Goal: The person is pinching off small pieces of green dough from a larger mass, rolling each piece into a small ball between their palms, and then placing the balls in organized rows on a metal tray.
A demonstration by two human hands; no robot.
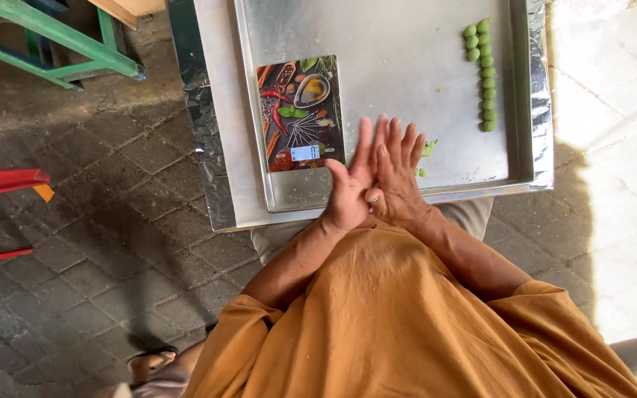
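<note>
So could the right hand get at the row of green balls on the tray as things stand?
Probably yes: the right hand is pressed palm to palm against the left hand, and only bare tray lies between it and the green balls.

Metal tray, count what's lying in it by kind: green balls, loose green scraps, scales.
Green balls: about 13, packed closely in a line at the right
Green scraps: 2, near the front rim
Kitchen scale: 1
Total: about 16
</note>
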